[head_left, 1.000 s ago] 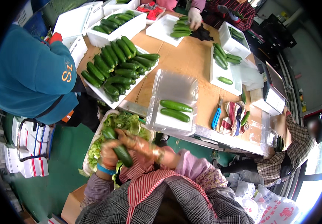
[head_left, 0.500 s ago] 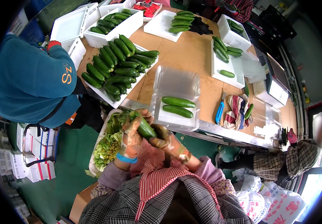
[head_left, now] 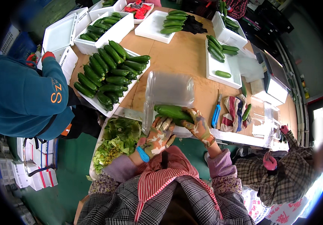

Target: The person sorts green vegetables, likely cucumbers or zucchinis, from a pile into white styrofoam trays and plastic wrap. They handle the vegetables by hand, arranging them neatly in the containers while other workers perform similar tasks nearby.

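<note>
Both my hands wear camouflage-patterned gloves and are at the table's near edge. My right hand [head_left: 199,128] is closed round the right end of a green cucumber [head_left: 169,110], which lies crosswise. Beneath it more green shows, perhaps another cucumber, largely covered by my hands. My left hand [head_left: 159,137], with a blue band at the wrist, has its fingers stretched toward the cucumber's lower side and its thumb apart. Just beyond the cucumber lies a stack of clear plastic bags [head_left: 171,88].
A white foam tray [head_left: 108,113] heaped with cucumbers stands left, and a crate of leafy trimmings [head_left: 95,153] below it. To the right lie a blue utility knife [head_left: 216,115] and a striped cloth [head_left: 233,112]. Co-workers stand left [head_left: 30,97] and right [head_left: 281,172].
My hands have moved forward and right with the cucumber, from above the leaf crate to the table edge. My left hand has loosened. The right-hand co-worker has shifted nearer, reaching toward the table.
</note>
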`<action>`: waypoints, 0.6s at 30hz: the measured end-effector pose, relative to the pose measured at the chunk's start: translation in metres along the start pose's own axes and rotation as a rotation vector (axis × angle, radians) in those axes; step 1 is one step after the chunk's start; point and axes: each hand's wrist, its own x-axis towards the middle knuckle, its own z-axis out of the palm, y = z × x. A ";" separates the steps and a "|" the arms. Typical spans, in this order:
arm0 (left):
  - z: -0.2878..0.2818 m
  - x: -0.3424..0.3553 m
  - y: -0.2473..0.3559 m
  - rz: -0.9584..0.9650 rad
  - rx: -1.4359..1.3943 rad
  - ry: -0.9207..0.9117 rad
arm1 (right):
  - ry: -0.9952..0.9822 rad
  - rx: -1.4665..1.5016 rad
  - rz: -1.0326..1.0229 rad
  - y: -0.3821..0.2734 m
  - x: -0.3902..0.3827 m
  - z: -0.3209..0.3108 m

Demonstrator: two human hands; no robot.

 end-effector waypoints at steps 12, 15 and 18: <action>-0.017 -0.026 -0.004 -0.198 -0.177 0.110 | 0.073 -0.227 -0.038 0.014 -0.024 0.009; -0.029 -0.020 -0.014 -0.200 -0.076 0.207 | 0.127 -0.226 -0.017 0.014 -0.041 0.005; -0.029 -0.020 -0.025 -0.185 -0.009 0.244 | 0.028 -0.298 0.033 0.007 -0.053 0.010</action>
